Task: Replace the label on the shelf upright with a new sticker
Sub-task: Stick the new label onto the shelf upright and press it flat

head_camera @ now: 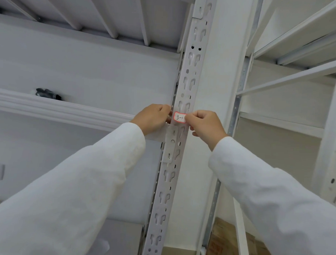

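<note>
Fingers of the right hand are curled together and pinch the right edge of the sticker, while the left hand, also curled, has its fingertips at the sticker's left edge, though whether they clamp it I cannot tell. Both arms in white sleeves reach up and forward to the white slotted shelf upright, meeting at the level where a shelf beam joins it. Small, white and red-bordered, the sticker lies against the upright's face between the 2 hands, with handwritten "3-1" readable and its right end covered by the right fingers.
</note>
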A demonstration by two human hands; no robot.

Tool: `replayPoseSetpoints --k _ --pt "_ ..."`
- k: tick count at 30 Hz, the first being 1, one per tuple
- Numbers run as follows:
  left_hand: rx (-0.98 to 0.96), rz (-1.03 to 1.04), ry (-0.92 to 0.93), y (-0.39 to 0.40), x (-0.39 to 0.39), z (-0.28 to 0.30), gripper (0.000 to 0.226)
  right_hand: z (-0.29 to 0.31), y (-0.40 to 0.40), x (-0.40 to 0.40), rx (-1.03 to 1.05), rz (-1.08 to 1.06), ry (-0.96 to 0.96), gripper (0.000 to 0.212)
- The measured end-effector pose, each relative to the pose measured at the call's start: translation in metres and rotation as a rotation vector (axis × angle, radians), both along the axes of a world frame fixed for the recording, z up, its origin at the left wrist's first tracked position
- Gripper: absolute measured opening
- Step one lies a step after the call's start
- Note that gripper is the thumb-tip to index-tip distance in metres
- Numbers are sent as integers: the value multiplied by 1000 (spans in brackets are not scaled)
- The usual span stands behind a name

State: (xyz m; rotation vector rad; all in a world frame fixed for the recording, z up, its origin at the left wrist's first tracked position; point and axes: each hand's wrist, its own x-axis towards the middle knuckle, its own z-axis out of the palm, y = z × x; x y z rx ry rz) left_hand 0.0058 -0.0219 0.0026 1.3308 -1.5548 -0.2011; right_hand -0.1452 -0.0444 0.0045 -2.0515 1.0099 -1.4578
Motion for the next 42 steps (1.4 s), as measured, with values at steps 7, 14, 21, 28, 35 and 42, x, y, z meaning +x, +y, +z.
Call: replayPoseSetpoints --k 7,14,21,28,35,42 --pt "-33 -10 -58 -1 4 -2 50 -3 -4 5 15 -15 -34 22" --pt "-15 -16 -60 -2 5 -3 57 -4 -4 5 -18 -63 -35 20" --pt "-47 -27 -43 -1 3 -5 33 -4 -2 5 -21 -97 -16 16" --pt "-57 9 -57 -2 3 -5 31 -6 -1 4 -78 -143 19 12" --pt "-42 22 -41 -3 1 -3 35 -4 -2 1 -115 -242 95 17" --pt "-2 10 -33 -3 1 0 37 -3 0 3 -252 -424 261 32"
